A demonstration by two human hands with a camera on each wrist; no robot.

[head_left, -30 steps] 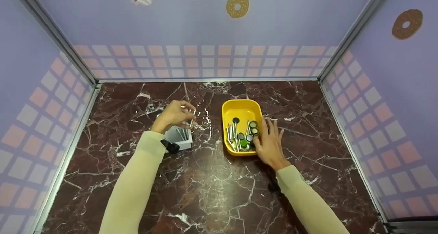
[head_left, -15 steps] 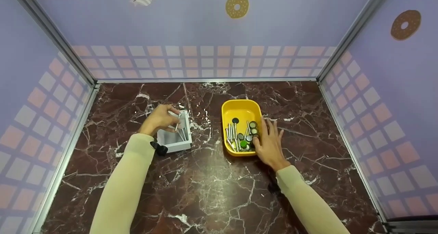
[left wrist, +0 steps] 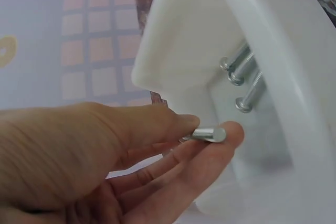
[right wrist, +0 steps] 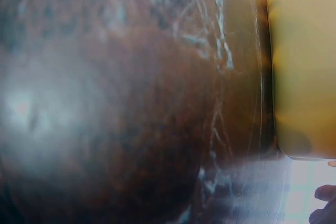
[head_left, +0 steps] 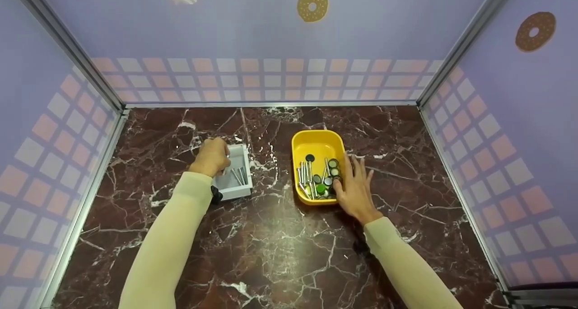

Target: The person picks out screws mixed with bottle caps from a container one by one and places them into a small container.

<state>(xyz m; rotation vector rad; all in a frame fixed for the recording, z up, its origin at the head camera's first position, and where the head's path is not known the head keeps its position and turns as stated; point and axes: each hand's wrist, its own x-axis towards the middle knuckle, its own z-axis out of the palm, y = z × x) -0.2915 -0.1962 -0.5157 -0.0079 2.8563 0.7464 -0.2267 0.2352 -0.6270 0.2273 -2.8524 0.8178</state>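
My left hand (head_left: 211,157) is over the white bin (head_left: 237,192), pinching a silver bolt (left wrist: 210,134) between thumb and fingertips. The bolt's flat end points out past the fingers in the left wrist view. Inside the bin, several bolts (left wrist: 244,72) with rounded heads and threaded shafts lie side by side. My right hand (head_left: 356,189) holds the right side of a yellow tub (head_left: 317,137), thumb over the rim and fingers along the outside wall. Several bolts (head_left: 303,171) and round caps (head_left: 333,163), one of them green (head_left: 320,189), lie in the tub's near half.
Both containers stand on a dark red marbled tabletop (head_left: 280,255), the white bin left of the yellow tub. Lilac panels (head_left: 253,29) with metal edging close off the back and both sides.
The left hand has moved left with the bolt, from beside the white bin's right edge to over its left part, uncovering the bin's inside. The right hand has stayed at the tub.
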